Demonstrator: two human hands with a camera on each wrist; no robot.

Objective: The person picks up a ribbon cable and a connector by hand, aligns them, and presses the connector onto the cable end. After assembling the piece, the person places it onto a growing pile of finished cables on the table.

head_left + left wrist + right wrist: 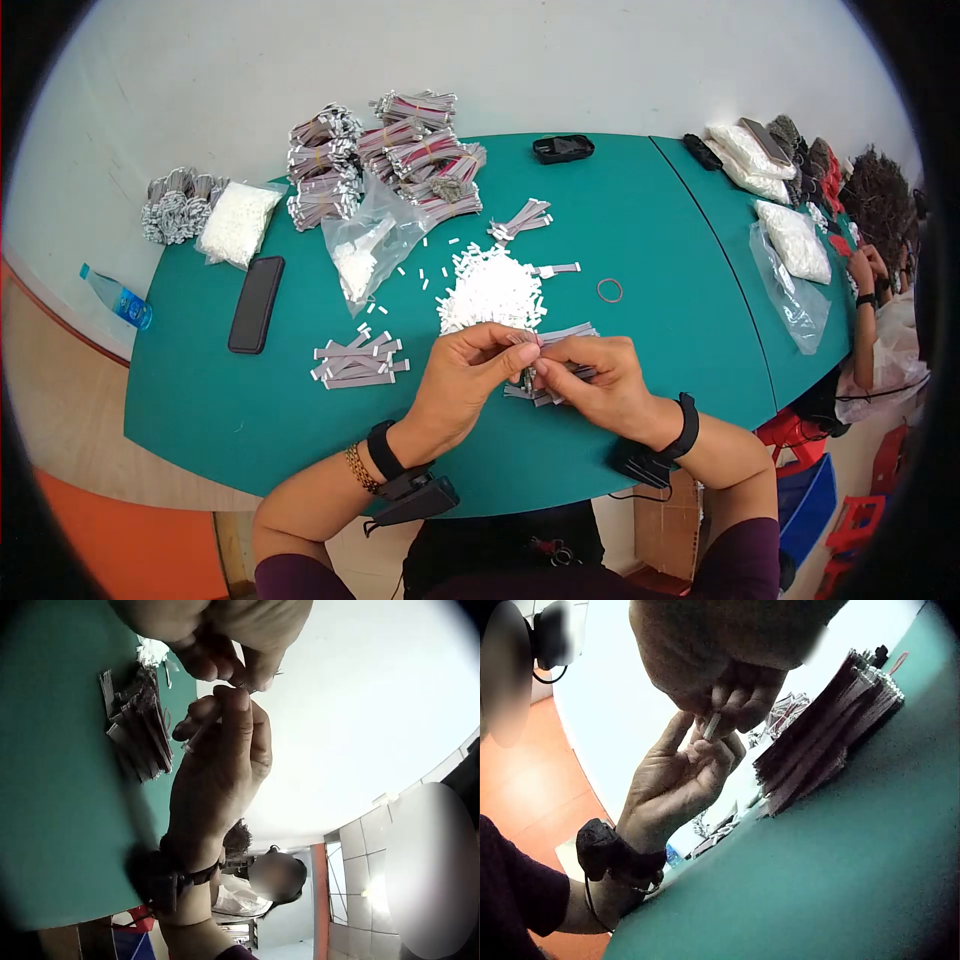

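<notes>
Over the near table edge, 6 o'clock of the white heap (492,288): both hands meet, fingertips together, above the green table (680,300).
Small white piece (712,726): pinched between the two hands. In the right wrist view its long axis is tilted, running from about 7 o'clock up to 1 o'clock. The fingers hide it in the head view.
Left hand (455,385): fingers curled, thumb raised beside them, closed on the lower end of the piece.
Right hand (600,385): fingertips bunched tight, pinching the upper end.
Grey ribbon strips (560,335): a stack lying flat on the table just beneath the hands, not touched.
Other strips (358,362): a loose pile at 9 o'clock of the left hand.
Black phone (256,303): farther out, at about 10 o'clock.
</notes>
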